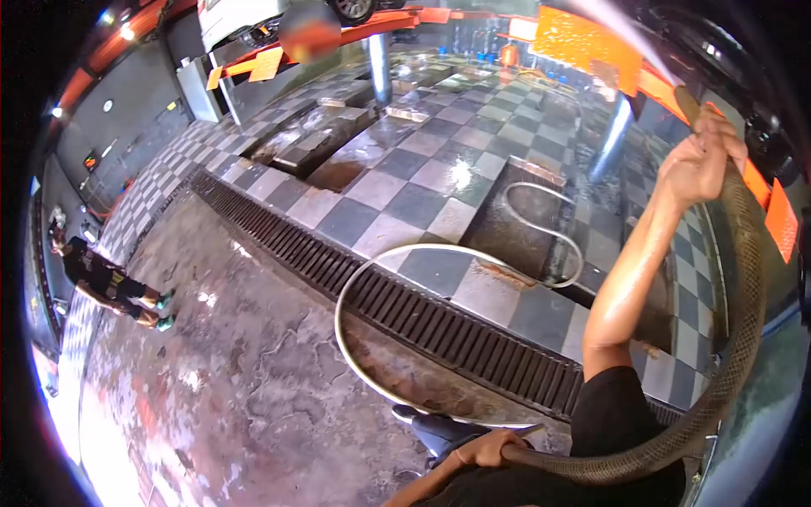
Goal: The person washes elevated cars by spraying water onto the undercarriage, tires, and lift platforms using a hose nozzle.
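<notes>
My right hand (705,160) is raised at the upper right, its fingers wrapped round the front end of a thick brown braided hose (748,279). From the hose's tip a white jet of water (625,29) shoots up and to the left, toward an orange lift part (587,46). Low in the view, my left hand (490,448) is closed round the same hose near my body. Between my hands the hose bends in a wide arc along the right side. A pale thin hose (340,317) loops over the floor and passes behind my left hand; whether the two join is hidden.
A slatted drain grate (405,317) crosses the floor diagonally. Sunken pits (515,224) break the wet checkered tiles. Shiny lift posts (610,139) stand beyond. A white car (241,21) is raised at the upper left. Another person (106,279) stands at the left.
</notes>
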A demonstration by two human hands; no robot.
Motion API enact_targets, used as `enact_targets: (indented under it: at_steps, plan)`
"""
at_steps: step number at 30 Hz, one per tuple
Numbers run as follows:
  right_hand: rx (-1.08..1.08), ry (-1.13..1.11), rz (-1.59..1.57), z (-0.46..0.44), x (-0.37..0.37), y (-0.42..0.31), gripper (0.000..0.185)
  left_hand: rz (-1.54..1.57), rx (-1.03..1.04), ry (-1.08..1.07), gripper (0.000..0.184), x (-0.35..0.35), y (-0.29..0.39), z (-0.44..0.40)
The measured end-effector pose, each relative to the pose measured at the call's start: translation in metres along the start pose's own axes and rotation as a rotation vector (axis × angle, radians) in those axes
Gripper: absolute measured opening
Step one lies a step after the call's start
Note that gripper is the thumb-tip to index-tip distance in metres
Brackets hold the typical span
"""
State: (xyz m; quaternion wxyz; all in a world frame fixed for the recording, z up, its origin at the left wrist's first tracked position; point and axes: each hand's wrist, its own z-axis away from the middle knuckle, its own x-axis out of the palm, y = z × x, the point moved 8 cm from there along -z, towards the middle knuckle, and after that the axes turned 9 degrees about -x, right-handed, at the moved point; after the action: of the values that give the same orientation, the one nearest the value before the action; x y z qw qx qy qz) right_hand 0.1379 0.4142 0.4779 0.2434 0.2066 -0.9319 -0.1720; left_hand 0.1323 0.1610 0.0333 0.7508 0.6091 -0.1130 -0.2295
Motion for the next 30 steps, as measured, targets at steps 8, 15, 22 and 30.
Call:
enact_targets:
  at_steps: [8,15,22,30]
  plan:
    - [-0.101,0.132,0.088,0.085,0.022,0.026,0.011,0.098,-0.106,-0.051,0.036,-0.119,-0.108,0.075]
    - [-0.148,0.092,0.187,0.154,0.092,0.068,0.012,-0.018,0.167,0.077,0.042,-0.268,-0.126,0.168]
    - [-0.174,-0.029,0.314,0.208,0.26,0.092,0.012,0.245,0.176,0.093,0.034,-0.378,-0.105,0.223]
    - [-0.148,-0.143,0.341,0.278,0.42,0.089,0.016,-0.05,-0.031,-0.278,0.062,-0.491,-0.189,0.308]
